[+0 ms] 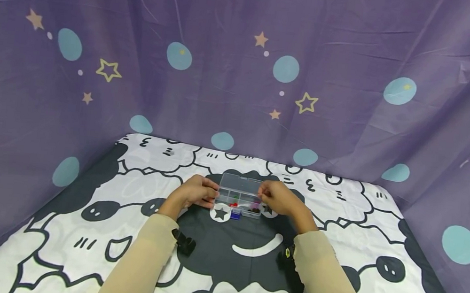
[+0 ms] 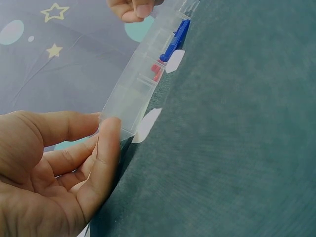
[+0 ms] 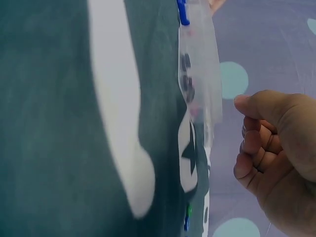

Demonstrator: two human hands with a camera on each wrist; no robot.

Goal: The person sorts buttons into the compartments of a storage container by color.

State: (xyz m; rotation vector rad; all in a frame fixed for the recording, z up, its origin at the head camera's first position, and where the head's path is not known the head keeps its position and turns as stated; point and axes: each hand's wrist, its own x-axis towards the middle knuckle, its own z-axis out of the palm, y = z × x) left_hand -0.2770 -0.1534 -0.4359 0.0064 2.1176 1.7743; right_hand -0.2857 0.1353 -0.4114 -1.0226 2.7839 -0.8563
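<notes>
A clear plastic compartment box (image 1: 225, 198) stands on the printed cloth with its lid (image 1: 240, 183) raised at the back. Small red pieces (image 1: 234, 205), dark pieces (image 1: 256, 210) and a bit of green show in its compartments. At its front edge is a blue clip-like piece (image 2: 175, 42). My left hand (image 1: 196, 191) pinches the box's left end between thumb and finger. My right hand (image 1: 280, 198) is by the lid's right edge, fingers curled. In the right wrist view, its thumb appears slightly apart from the box; whether anything tiny is between the fingertips is hidden.
White cloth with black cartoon outlines (image 1: 128, 193) covers the surface. A purple curtain (image 1: 223, 93) with stars and blue dots hangs behind and at both sides. Small green and blue things (image 3: 188, 217) lie on the cloth, seen in the right wrist view.
</notes>
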